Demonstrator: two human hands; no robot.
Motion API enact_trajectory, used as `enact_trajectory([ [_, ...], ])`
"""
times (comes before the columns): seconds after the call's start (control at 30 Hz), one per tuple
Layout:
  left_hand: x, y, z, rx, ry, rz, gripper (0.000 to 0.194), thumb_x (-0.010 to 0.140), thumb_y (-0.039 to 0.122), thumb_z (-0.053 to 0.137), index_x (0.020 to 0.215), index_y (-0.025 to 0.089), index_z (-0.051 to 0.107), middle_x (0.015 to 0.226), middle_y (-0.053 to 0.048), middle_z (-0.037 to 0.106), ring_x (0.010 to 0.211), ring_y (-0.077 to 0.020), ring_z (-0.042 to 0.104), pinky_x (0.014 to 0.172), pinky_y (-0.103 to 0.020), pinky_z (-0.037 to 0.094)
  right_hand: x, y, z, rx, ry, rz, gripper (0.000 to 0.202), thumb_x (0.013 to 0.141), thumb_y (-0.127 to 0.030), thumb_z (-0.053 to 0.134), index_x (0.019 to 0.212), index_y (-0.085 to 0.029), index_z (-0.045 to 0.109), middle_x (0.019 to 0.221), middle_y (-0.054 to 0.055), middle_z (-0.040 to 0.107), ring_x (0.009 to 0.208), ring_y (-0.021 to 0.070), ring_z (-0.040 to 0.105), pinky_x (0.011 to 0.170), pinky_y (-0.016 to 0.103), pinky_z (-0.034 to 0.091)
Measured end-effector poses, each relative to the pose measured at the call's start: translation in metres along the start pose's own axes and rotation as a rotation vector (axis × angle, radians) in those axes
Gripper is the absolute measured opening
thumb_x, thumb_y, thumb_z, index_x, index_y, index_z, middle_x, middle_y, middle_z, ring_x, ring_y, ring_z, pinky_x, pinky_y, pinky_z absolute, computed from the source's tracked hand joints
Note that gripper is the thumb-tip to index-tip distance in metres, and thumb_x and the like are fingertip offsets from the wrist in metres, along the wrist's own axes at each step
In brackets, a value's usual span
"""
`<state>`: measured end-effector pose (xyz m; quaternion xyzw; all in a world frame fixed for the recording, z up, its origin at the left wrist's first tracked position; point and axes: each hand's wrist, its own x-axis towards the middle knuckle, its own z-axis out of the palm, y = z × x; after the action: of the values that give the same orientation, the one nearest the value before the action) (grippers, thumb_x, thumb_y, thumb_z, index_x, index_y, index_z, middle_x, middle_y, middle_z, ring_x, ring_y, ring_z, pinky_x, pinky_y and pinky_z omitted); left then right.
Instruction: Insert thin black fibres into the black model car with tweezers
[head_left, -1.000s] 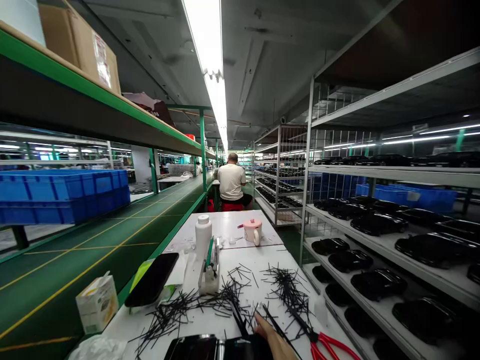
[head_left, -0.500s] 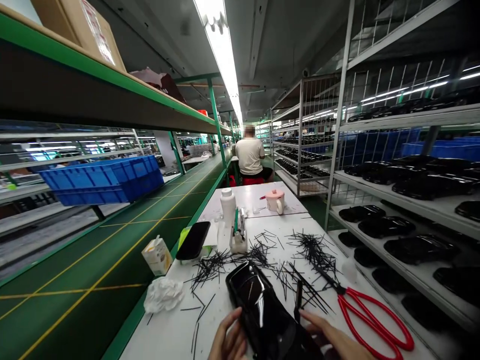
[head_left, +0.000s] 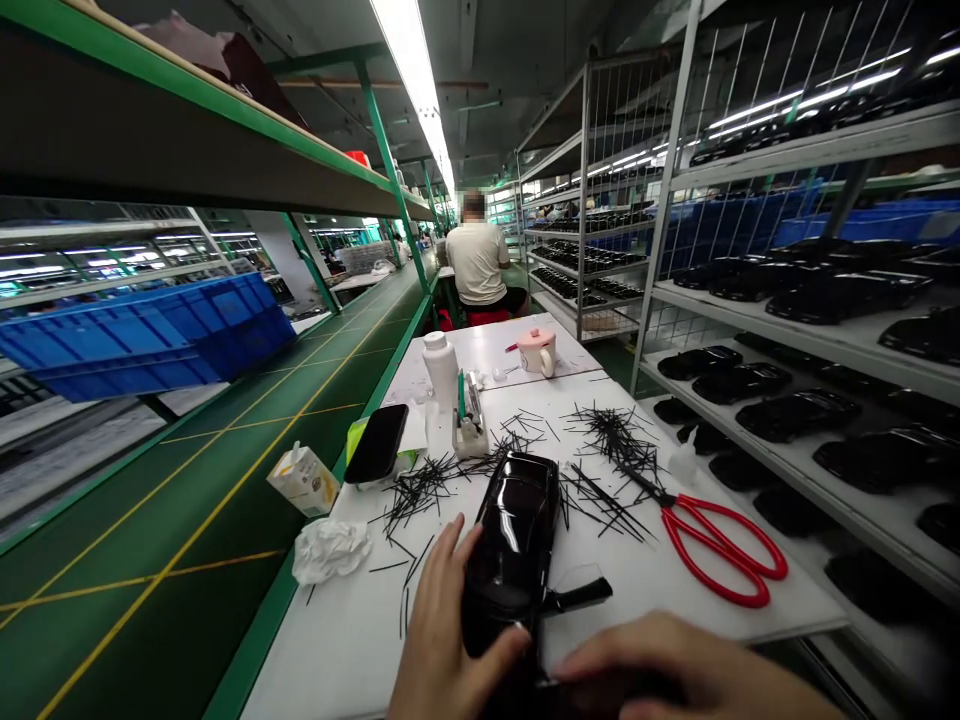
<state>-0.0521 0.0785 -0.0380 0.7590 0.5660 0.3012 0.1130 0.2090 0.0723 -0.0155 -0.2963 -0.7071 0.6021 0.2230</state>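
A glossy black model car body (head_left: 517,510) lies on the white table (head_left: 330,660), pointing away from me. My left hand (head_left: 450,620) grips its near left side, fingers along the edge and thumb over the near end. Beside the car's right side a small black part (head_left: 581,596) sticks out. My right hand (head_left: 667,665) is at the near right of the car, blurred, its fingers bent; whatever it may hold is too dark to make out. Thin black strips (head_left: 424,490) lie in piles around the car.
Red-handled scissors (head_left: 724,550) lie at the right. Beyond the car are a phone (head_left: 377,443), white bottle (head_left: 441,370) and pink cup (head_left: 537,352). Crumpled tissue (head_left: 330,550) and a small carton (head_left: 304,480) sit left. Racks of black car bodies (head_left: 795,415) stand right; a person (head_left: 478,262) sits ahead.
The car has turned straighter and lies further up the table. My left hand now reaches over it. The black part tipped from upright to sideways, and my right hand sits nearer, below it.
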Motion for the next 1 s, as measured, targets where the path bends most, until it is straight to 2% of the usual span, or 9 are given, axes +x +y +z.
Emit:
enact_trajectory([
  [0.07,-0.019,0.002,0.007,0.109,-0.004,0.09,0.089,0.072,0.045,0.076,0.148,0.029,0.032,0.155,-0.017,0.035,0.141,-0.0406,0.036,0.105,-0.062,0.043,0.0,-0.007,-0.025,-0.127,0.317,0.055,0.039,0.099,-0.047,0.039,0.114,-0.026,0.068,0.088,0.006,0.076,0.071,0.0194,0.072,0.07,0.032,0.058],
  [0.13,-0.034,0.005,0.014,0.176,0.029,0.067,0.088,0.072,0.035,0.074,0.148,0.03,0.031,0.154,-0.016,0.036,0.139,-0.041,0.039,0.103,-0.063,0.045,0.009,0.0,-0.047,-0.522,0.648,0.089,0.035,0.098,-0.041,0.04,0.114,-0.023,0.065,0.098,0.009,0.074,0.079,0.0227,0.07,0.073,0.037,0.055],
  [0.17,-0.04,0.006,0.017,0.178,0.058,0.019,0.084,0.074,0.03,0.071,0.148,0.03,0.031,0.153,-0.016,0.037,0.139,-0.0397,0.04,0.103,-0.062,0.046,0.015,0.007,-0.056,-0.73,0.728,0.127,0.033,0.097,-0.037,0.042,0.117,-0.021,0.063,0.107,0.012,0.072,0.091,0.0262,0.069,0.079,0.04,0.054],
  [0.27,-0.048,0.008,0.017,0.105,0.13,-0.145,0.078,0.079,0.024,0.065,0.148,0.028,0.029,0.154,-0.016,0.033,0.139,-0.0356,0.041,0.103,-0.056,0.049,0.034,0.031,-0.068,-0.99,0.714,0.229,0.021,0.091,-0.026,0.047,0.1,-0.017,0.064,0.098,0.014,0.071,0.089,0.0298,0.066,0.073,0.039,0.049],
  [0.37,-0.049,0.005,0.008,0.045,0.122,-0.225,0.079,0.079,0.027,0.068,0.148,0.028,0.029,0.152,-0.015,0.038,0.14,-0.0347,0.041,0.105,-0.054,0.048,0.043,0.045,-0.071,-0.959,0.67,0.286,0.015,0.089,-0.021,0.047,0.08,-0.02,0.058,0.08,0.009,0.067,0.068,0.0233,0.062,0.059,0.032,0.041],
  [0.6,-0.043,0.006,-0.013,-0.061,0.208,-0.221,0.075,0.073,0.034,0.075,0.141,0.028,0.041,0.144,-0.011,0.047,0.135,-0.032,0.046,0.112,-0.054,0.04,0.038,0.035,-0.086,-0.788,0.676,0.33,0.01,0.077,-0.022,0.057,0.07,-0.023,0.05,0.061,0.0,0.057,0.057,0.0175,0.054,0.052,0.028,0.034],
  [0.7,-0.037,0.015,-0.018,-0.083,0.29,-0.186,0.075,0.072,0.037,0.076,0.139,0.026,0.044,0.142,-0.012,0.049,0.133,-0.0323,0.046,0.111,-0.053,0.04,0.029,0.018,-0.079,-0.527,0.731,0.172,0.006,0.085,-0.027,0.053,0.083,-0.023,0.049,0.063,-0.004,0.055,0.054,0.0142,0.056,0.052,0.026,0.044],
  [0.83,-0.028,0.026,-0.015,-0.147,0.406,-0.166,0.083,0.069,0.038,0.079,0.141,0.024,0.041,0.139,-0.012,0.047,0.131,-0.0324,0.045,0.113,-0.052,0.037,0.024,-0.003,-0.054,-0.093,0.829,-0.251,0.014,0.088,-0.025,0.062,0.1,-0.024,0.056,0.082,-0.001,0.065,0.067,0.0142,0.066,0.066,0.028,0.057],
  [1.0,-0.02,0.031,-0.003,-0.23,0.545,-0.116,0.094,0.062,0.04,0.084,0.143,0.024,0.038,0.135,-0.012,0.045,0.126,-0.0319,0.047,0.111,-0.051,0.038,0.033,-0.005,-0.039,-0.307,0.779,-0.464,0.02,0.086,-0.014,0.065,0.101,-0.027,0.064,0.095,0.0,0.071,0.094,0.0172,0.069,0.087,0.03,0.056],
])
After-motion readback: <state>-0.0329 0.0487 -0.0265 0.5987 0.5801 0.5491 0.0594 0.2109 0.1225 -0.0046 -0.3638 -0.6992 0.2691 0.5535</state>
